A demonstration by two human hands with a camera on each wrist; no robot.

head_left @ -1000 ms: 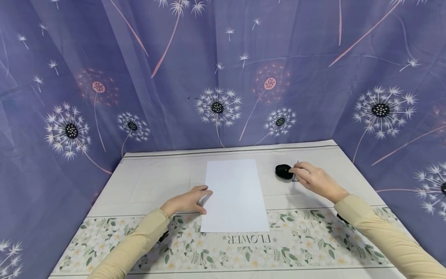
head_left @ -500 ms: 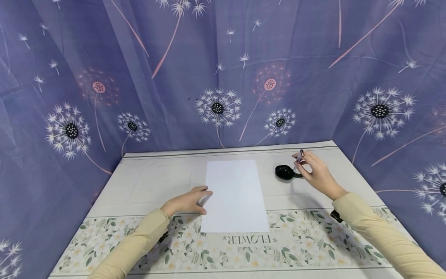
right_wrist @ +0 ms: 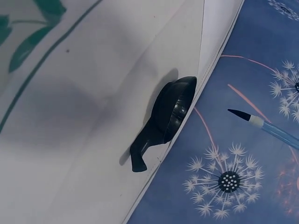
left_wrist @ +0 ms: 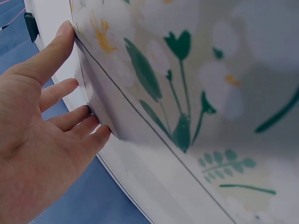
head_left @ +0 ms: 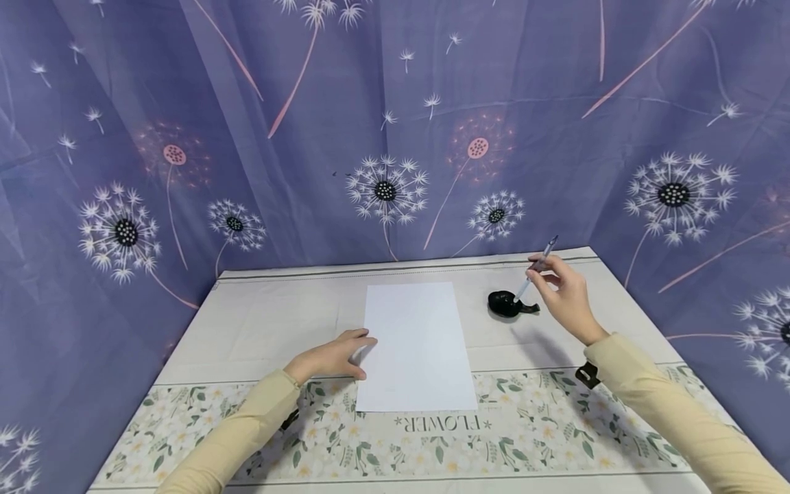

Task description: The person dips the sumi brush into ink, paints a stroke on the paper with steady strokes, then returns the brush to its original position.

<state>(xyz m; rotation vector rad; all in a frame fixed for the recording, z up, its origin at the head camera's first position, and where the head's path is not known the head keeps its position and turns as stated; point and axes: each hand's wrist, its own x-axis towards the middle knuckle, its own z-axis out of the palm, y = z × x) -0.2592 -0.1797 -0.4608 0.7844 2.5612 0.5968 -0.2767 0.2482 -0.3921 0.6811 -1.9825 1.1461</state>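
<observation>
My right hand (head_left: 570, 302) pinches a slim brush pen (head_left: 523, 289) with a pale blue, see-through barrel. Its lower end slants toward a small black dish with a short curved handle (head_left: 505, 304). In the right wrist view the brush pen (right_wrist: 276, 133) shows a black pointed tip and a white collar, apart from the black dish (right_wrist: 163, 114); the hand itself is out of that view. My left hand (head_left: 330, 357) has its fingertips and thumb at the left edge of a blank white sheet of paper (head_left: 413, 350). In the left wrist view, the left hand's (left_wrist: 42, 140) fingers are spread.
A white tablecloth (head_left: 278, 302) with a floral band and the word FLOWER covers the table. Purple dandelion-print curtains (head_left: 308, 171) stand behind and at both sides. A black device (head_left: 588, 374) sits at the right sleeve cuff.
My right hand has lifted back from beside the dish and turned the brush pen, so its top end now points up and to the right. The left hand and the paper have stayed put.
</observation>
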